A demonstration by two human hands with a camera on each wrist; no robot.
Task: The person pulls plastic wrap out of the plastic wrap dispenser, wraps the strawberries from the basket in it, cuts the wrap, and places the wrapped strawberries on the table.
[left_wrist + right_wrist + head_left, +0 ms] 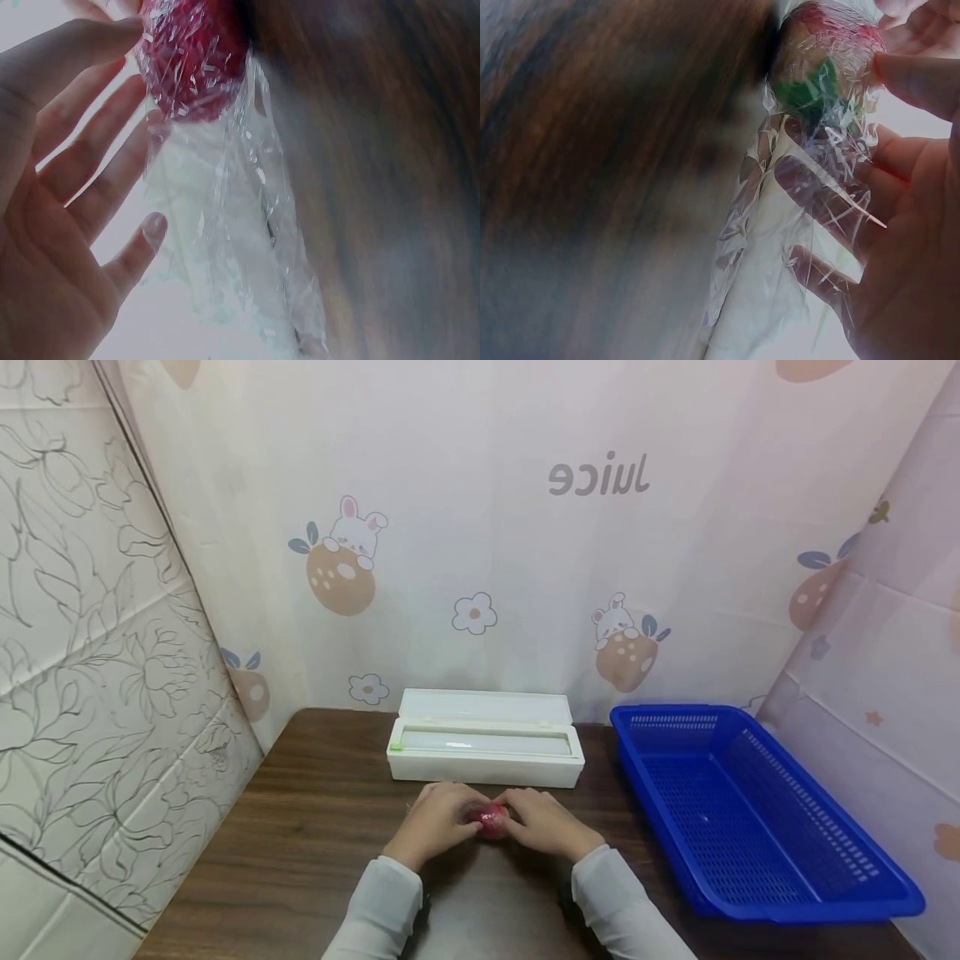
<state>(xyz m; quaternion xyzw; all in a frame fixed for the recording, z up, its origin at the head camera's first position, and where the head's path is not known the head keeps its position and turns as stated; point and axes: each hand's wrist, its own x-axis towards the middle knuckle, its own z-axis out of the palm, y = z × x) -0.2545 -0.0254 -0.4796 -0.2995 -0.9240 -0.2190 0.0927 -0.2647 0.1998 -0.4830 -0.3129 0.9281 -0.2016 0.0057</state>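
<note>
Between the two hands, a small rounded red thing (491, 819) with a green patch (808, 91) is wrapped in crinkled clear cling film; its exact kind is hard to tell through the wrap. My left hand (438, 821) holds it from the left, thumb on the near side and fingers around the far side. From the right, my right hand (551, 823) grips it between thumb and fingers. Loose cling film (232, 202) trails out from the red thing along both sides, and some film (829, 187) lies over the right fingers.
Behind the hands stands a long white cling film dispenser (483, 768) with its lid raised. To the right is a blue perforated plastic basket (678, 852). The dark wooden table (300, 835) meets a patterned curtain (480, 543) at the back.
</note>
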